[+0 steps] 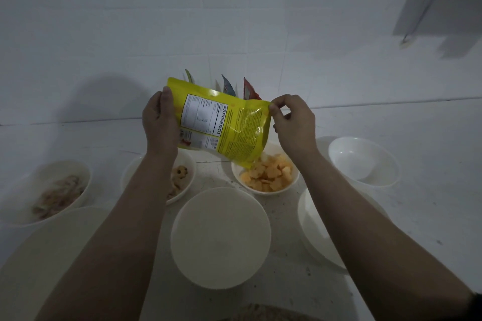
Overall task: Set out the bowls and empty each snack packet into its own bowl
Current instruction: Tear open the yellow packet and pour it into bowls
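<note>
A yellow snack packet (234,122) hangs tilted above the counter, its lower corner over a white bowl (292,185) holding orange-yellow snack pieces (268,174). My left hand (159,122) grips the packet's left edge. My right hand (292,122) pinches its upper right corner. Left of that bowl, a white bowl (189,164) with cookie-like pieces is partly hidden by my left arm. A third bowl (15,206) with brownish snacks sits at the far left. An empty white bowl (221,237) stands in front.
Three more packets (229,86) lean against the tiled wall behind the yellow one. Two stacked empty white bowls (365,164) sit at the right, another white bowl (315,232) under my right arm. A large pale bowl or plate (52,255) lies at the lower left.
</note>
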Demonstrator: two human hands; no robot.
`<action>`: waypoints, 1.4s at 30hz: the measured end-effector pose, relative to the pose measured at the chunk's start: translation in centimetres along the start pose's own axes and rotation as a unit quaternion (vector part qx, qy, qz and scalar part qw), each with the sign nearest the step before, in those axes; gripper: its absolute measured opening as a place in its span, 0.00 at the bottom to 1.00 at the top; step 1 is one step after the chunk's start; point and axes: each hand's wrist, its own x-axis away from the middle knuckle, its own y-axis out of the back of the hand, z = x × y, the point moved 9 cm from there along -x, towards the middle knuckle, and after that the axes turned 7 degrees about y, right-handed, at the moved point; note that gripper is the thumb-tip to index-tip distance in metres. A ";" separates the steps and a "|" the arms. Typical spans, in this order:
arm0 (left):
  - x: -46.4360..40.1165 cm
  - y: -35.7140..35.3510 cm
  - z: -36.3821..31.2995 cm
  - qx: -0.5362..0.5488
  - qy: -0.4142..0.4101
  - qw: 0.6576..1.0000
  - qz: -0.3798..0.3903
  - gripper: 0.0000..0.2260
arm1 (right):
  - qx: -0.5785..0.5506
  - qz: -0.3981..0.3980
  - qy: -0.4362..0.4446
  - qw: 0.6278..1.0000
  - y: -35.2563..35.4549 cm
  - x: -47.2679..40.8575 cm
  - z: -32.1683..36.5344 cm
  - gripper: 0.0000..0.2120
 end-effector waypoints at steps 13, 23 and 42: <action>-0.1 0.4 0.7 0.012 0.010 1.000 -0.005 0.19 | -0.013 -0.011 0.000 1.000 -0.2 0.5 0.1 0.03; 0.0 0.7 1.3 0.032 0.023 0.999 -0.008 0.19 | -0.030 -0.022 -0.031 0.999 -0.6 0.6 -0.2 0.04; 3.9 0.7 -0.8 0.088 0.050 0.992 -0.079 0.16 | -0.110 -0.006 0.004 0.994 2.4 -1.0 1.4 0.05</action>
